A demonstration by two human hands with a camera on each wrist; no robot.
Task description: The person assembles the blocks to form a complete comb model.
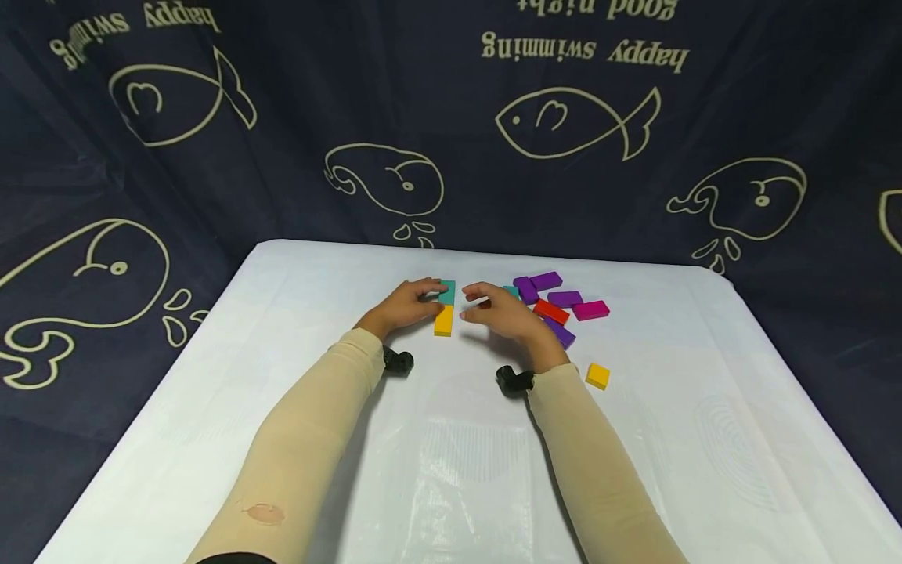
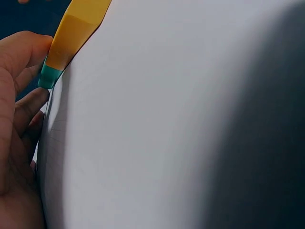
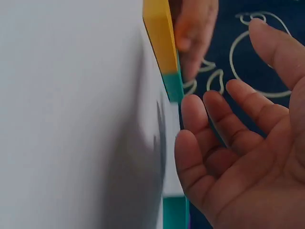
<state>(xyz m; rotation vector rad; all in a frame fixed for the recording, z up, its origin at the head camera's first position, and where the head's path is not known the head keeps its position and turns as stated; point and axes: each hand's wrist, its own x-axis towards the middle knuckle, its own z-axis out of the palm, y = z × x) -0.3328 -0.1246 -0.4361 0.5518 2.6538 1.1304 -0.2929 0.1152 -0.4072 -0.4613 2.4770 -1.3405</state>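
Yellow block [image 1: 443, 323] and teal block [image 1: 447, 297] lie flat and end to end just to the right of the left hand [image 1: 410, 303], both plain, oblong and straight-edged, forming one narrow strip. The left hand's thumb and fingers are parted and loosely bent; its thumb is at the yellow block's side and a fingertip at the teal block, but I cannot tell whether they press. Across the strip, the right hand [image 1: 499, 311] has its fingers spread and holds nothing.

Only the head view takes in the red block [image 1: 551, 312] and magenta block [image 1: 591, 310] to the right of the right hand, and the small yellow block [image 1: 597, 376] beside its sleeve [image 1: 599, 462]. The left wrist view shows a fingertip by the teal block's far end; the right wrist view shows the right palm, with a second teal block [image 3: 175, 213] beside that hand.
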